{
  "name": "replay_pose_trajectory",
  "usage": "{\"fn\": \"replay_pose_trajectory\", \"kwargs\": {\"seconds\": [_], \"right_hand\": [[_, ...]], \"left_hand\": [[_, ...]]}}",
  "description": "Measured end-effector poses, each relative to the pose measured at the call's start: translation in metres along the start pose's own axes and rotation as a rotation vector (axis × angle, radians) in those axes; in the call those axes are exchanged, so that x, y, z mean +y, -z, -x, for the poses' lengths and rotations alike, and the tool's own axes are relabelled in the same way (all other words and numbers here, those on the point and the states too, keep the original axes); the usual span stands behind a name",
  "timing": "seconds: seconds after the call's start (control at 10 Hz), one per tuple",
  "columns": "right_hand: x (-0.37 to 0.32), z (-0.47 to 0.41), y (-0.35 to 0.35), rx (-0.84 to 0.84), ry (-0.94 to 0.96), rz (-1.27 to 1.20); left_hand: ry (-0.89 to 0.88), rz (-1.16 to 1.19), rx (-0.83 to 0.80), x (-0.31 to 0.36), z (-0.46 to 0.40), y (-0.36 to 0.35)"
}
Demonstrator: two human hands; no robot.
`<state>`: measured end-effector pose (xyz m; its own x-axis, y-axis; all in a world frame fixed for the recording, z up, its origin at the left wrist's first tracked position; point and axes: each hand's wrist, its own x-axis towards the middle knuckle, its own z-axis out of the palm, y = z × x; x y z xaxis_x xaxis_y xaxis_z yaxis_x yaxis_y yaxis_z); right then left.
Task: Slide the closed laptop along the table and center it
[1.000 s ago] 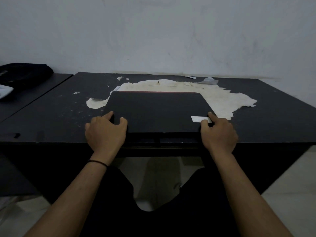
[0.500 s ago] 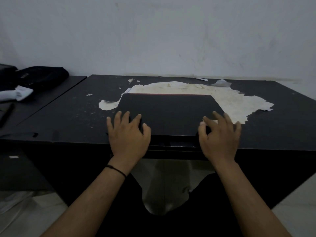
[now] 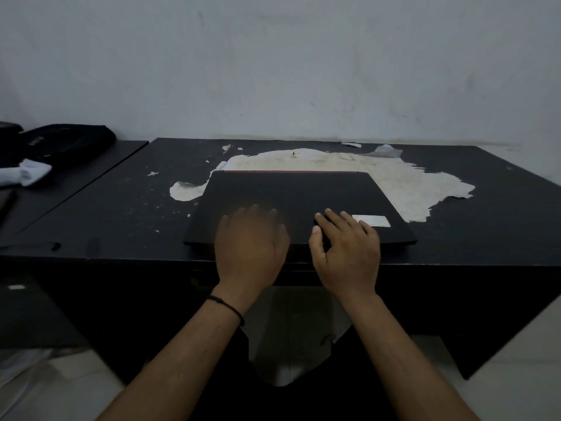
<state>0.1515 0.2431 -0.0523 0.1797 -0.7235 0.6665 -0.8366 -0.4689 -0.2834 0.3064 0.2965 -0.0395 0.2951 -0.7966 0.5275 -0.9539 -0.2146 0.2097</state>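
A closed black laptop (image 3: pixel 297 192) with a thin red strip along its far edge and a pale sticker near its front right corner lies on the black table (image 3: pixel 121 214), close to the front edge. My left hand (image 3: pixel 250 241) lies flat, fingers spread, over the front middle of the lid. My right hand (image 3: pixel 346 247) rests beside it on the lid, fingers apart, just left of the sticker. Neither hand grips anything.
A large patch of peeled, pale surface (image 3: pixel 409 183) spreads behind and to the right of the laptop. A second dark table at the left carries a black bag (image 3: pixel 66 141) and a white cloth (image 3: pixel 30 171). A plain wall stands right behind the table.
Both hands have left the laptop's front corners and moved inward onto the middle of the lid, opening flat. The laptop itself looks unmoved on the table; the view has shifted.
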Motion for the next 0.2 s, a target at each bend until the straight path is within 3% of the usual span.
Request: {"fn": "replay_pose_trajectory", "kwargs": {"seconds": [0.1,0.2], "right_hand": [[-0.003,-0.01,0.021,-0.035,-0.114,-0.216],[-0.006,-0.023,0.047,0.04,-0.202,-0.527]], "left_hand": [[0.043,0.062,-0.01,0.005,-0.019,0.009],[0.044,0.093,0.003,0.01,-0.041,0.021]]}}
